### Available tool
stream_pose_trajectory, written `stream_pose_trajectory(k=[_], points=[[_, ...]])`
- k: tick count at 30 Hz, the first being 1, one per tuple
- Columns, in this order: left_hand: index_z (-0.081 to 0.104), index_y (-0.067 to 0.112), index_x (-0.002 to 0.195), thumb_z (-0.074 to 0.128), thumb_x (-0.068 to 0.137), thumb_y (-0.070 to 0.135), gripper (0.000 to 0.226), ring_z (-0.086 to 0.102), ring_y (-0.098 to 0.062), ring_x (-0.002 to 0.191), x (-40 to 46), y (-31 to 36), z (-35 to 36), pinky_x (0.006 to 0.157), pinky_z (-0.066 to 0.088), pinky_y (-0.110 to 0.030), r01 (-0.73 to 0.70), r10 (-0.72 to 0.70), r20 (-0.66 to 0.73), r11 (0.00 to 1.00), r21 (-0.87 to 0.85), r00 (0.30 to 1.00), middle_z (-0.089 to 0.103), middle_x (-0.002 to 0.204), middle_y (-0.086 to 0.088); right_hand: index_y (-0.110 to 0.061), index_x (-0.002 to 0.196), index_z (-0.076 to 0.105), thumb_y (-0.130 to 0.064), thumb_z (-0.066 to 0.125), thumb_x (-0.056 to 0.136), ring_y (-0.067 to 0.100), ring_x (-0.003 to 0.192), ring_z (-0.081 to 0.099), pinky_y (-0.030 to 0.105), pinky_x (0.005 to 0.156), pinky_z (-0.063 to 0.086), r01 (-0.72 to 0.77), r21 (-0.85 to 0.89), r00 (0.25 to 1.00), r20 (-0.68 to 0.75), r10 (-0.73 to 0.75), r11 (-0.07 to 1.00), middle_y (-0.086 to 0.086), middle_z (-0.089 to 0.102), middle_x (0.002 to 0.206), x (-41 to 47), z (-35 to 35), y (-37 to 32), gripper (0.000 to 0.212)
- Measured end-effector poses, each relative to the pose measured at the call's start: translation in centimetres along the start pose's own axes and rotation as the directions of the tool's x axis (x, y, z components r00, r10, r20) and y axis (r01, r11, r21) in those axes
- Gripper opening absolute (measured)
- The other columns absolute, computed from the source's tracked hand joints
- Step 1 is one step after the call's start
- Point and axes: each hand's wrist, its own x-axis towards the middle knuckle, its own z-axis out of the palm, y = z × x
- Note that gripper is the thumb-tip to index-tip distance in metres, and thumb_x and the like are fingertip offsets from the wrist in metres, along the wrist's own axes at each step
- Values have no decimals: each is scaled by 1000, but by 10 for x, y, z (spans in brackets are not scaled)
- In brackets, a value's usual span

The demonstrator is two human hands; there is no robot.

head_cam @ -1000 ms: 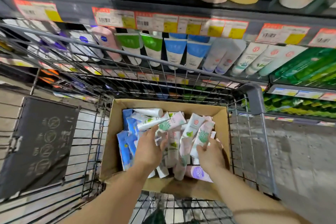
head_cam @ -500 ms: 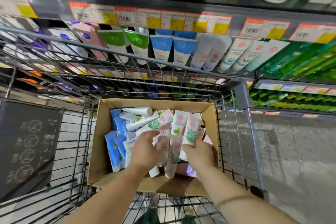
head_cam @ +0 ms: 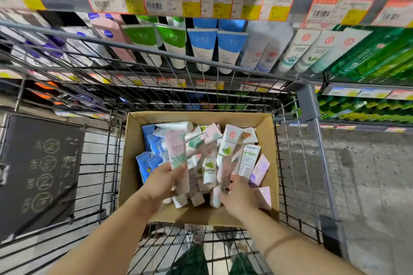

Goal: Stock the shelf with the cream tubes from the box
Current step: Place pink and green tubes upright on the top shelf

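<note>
Wire shopping cart (head_cam: 310,105) fills centre. Dark signboard (head_cam: 40,169) at nine o'clock. Price labels (head_cam: 190,4) at twelve. Green bottles (head_cam: 375,56) at two.

I see the box (head_cam: 199,118) open on top, so I can reach in from above, though loose tubes (head_cam: 210,158) crowd nearly all of it. The cart's far wire wall (head_cam: 156,69) rises between box and shelf (head_cam: 223,49), whose front row stands packed tube against tube under the price rail (head_cam: 201,4).
</note>
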Motion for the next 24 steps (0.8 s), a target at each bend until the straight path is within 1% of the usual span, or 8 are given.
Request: stream_pose_trajectory(k=[2,6,9,13,17,20,22,24], points=[[57,1,114,62,93,33,39,63,-28,95,1,-9,-7,87,54,-48,21,-21,7,1000,12,1000,64,104,-18,-14,118,52,-36,66,85,27,105,60,30,77,47,-10,-25,1000,-21,9,1000,5,57,117,2,6,-6,42],[62,7,110,63,92,13,18,63,-25,94,-3,-19,-5,90,52,-50,22,-22,30,1000,2,999,67,106,-16,-15,112,56,-34,71,81,26,104,60,31,75,49,-45,47,994,-99,50,998,2,60,112,3,12,-10,39],[64,8,110,64,91,10,19,66,-25,93,-12,-16,-2,83,56,-44,7,-8,49,1000,9,999,71,105,-12,-17,116,55,-35,75,77,25,104,60,31,82,53,-68,158,996,-47,77,985,1,59,116,-4,5,-8,48],[63,12,112,65,90,13,22,67,-23,95,-32,11,7,73,55,-35,-49,42,104,997,61,994,72,106,-9,-20,115,61,-36,74,76,20,92,59,29,71,52,-35,304,999,2,36,952,-1,64,105,-27,-30,-14,44],[61,11,112,65,91,14,22,66,-19,91,-71,67,32,68,54,-31,-146,124,183,983,111,975,70,100,-4,-18,121,55,-28,70,87,17,92,61,32,74,52,56,590,996,19,-83,806,-7,62,99,-66,-89,-33,38],[63,14,101,64,90,11,11,61,-18,79,-110,123,63,67,52,-32,-247,200,270,957,154,942,66,87,-4,-24,123,45,-24,68,89,23,107,59,45,77,58,131,735,985,-20,-173,665,-3,57,115,-103,-144,-42,41],[61,15,93,64,90,10,7,58,-20,74,-138,158,92,70,51,-34,-335,267,332,927,166,905,63,79,-5,-20,123,44,-21,69,88,25,111,59,44,73,59,195,773,976,-93,-196,604,2,55,125,-123,-184,-39,42],[63,16,86,66,88,7,10,61,-21,71,-170,188,127,70,53,-35,-432,338,406,886,165,849,66,71,-3,-16,130,43,-21,73,84,28,110,61,42,69,60,255,790,965,-174,-195,557,6,54,131,-142,-227,-30,55]])
